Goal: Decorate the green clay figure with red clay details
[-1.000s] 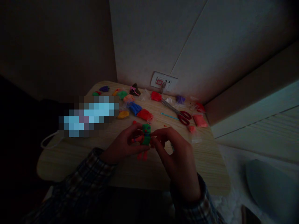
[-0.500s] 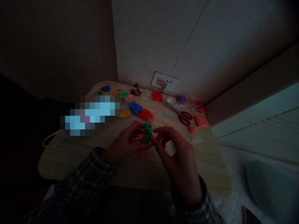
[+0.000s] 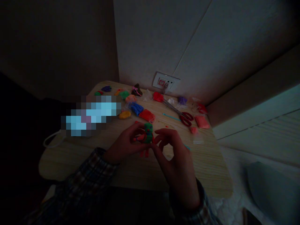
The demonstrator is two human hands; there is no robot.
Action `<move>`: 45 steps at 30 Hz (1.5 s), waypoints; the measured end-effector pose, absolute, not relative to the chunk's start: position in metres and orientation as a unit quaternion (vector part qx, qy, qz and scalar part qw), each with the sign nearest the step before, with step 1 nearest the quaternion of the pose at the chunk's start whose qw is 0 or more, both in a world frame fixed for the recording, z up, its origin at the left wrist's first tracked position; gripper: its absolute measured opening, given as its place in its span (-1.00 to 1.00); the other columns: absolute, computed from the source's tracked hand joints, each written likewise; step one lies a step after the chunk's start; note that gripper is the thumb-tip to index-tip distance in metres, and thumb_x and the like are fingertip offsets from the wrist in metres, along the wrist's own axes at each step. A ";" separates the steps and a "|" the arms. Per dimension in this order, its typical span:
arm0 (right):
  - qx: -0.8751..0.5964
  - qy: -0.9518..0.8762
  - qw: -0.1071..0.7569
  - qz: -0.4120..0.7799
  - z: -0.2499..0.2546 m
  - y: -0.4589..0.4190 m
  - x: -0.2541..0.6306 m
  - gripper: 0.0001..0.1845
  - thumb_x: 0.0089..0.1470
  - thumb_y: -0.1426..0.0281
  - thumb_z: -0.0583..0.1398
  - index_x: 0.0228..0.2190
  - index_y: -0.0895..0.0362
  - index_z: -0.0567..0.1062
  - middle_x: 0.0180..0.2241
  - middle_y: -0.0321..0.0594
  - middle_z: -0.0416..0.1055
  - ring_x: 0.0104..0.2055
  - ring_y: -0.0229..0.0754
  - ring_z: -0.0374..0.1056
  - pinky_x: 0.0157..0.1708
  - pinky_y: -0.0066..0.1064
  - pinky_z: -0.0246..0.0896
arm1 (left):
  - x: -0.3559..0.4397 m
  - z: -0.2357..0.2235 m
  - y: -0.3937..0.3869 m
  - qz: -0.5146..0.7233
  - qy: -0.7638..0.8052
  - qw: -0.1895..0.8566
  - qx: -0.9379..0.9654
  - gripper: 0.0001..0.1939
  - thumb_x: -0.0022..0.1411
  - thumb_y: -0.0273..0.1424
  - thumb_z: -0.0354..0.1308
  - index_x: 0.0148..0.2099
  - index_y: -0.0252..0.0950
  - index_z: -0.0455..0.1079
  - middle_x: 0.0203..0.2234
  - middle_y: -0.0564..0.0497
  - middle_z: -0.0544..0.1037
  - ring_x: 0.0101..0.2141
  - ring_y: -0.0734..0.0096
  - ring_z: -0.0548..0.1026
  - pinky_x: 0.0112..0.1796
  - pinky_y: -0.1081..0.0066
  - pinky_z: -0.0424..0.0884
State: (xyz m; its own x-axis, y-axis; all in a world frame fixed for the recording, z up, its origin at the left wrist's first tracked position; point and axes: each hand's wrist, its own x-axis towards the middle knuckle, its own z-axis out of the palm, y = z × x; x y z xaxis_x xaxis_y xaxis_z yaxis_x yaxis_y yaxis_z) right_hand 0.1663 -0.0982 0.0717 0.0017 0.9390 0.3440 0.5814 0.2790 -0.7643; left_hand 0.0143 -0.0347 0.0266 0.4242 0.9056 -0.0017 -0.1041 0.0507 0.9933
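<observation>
A small green clay figure (image 3: 147, 132) with red arms and legs stands upright over a low wooden table (image 3: 70, 156). My left hand (image 3: 125, 144) is closed around its left side. My right hand (image 3: 174, 162) pinches at the figure's right side with thumb and forefinger, the other fingers curled. A thin teal tool (image 3: 187, 147) sticks out from behind my right hand; the dim light hides whether the hand grips it.
Lumps and bags of coloured clay (image 3: 146, 115) lie across the far half of the table. Red-handled scissors (image 3: 182, 116) and a teal stick (image 3: 170, 117) lie at the right. A wall socket (image 3: 166, 82) sits behind. A pixelated patch (image 3: 91, 115) covers the left.
My right hand has shifted slightly and its fingers have curled closer at the figure's side. The teal tool now shows to the right of the hand. The left hand holds steady.
</observation>
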 end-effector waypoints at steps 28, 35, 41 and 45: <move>-0.573 -0.664 0.439 0.195 0.072 -0.098 0.164 -0.76 0.16 0.56 0.18 -0.16 0.04 0.39 -0.35 -0.34 0.44 -0.32 -0.22 0.37 -0.28 -0.34 0.25 | 0.015 0.026 -0.034 0.418 0.362 0.587 0.591 -0.61 -0.04 -0.38 0.37 -0.11 -0.19 0.41 -0.24 0.09 0.54 -0.16 0.25 0.55 -0.14 0.33 0.49; -0.576 -0.665 0.436 0.189 0.074 -0.096 0.164 -0.78 0.17 0.53 0.19 -0.15 0.06 0.40 -0.36 -0.33 0.46 -0.34 -0.21 0.39 -0.29 -0.33 0.26 | 0.016 0.025 -0.034 0.419 0.372 0.585 0.586 -0.56 -0.08 -0.36 0.37 -0.09 -0.23 0.42 -0.21 0.07 0.52 -0.15 0.23 0.54 -0.15 0.33 0.48; -0.576 -0.665 0.441 0.178 0.076 -0.095 0.164 -0.78 0.17 0.52 0.18 -0.13 0.06 0.40 -0.37 -0.32 0.46 -0.33 -0.21 0.40 -0.30 -0.34 0.28 | 0.015 0.024 -0.034 0.426 0.357 0.586 0.590 -0.57 -0.04 -0.39 0.38 -0.08 -0.23 0.42 -0.20 0.04 0.53 -0.14 0.24 0.54 -0.13 0.30 0.49; -0.583 -0.656 0.452 0.161 0.080 -0.093 0.169 -0.80 0.18 0.50 0.16 -0.15 0.06 0.41 -0.38 -0.33 0.46 -0.35 -0.21 0.41 -0.33 -0.35 0.29 | 0.014 0.023 -0.034 0.422 0.336 0.598 0.593 -0.58 -0.01 -0.34 0.40 -0.08 -0.21 0.42 -0.21 0.03 0.57 -0.14 0.20 0.56 -0.13 0.26 0.52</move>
State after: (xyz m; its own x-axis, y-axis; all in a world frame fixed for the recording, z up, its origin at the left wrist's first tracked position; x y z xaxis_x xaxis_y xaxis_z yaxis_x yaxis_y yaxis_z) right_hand 0.1686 -0.0930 0.0796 0.0875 0.9102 0.4048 0.6188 0.2688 -0.7382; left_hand 0.0137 -0.0344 0.0230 0.4170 0.9036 0.0982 -0.1062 -0.0589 0.9926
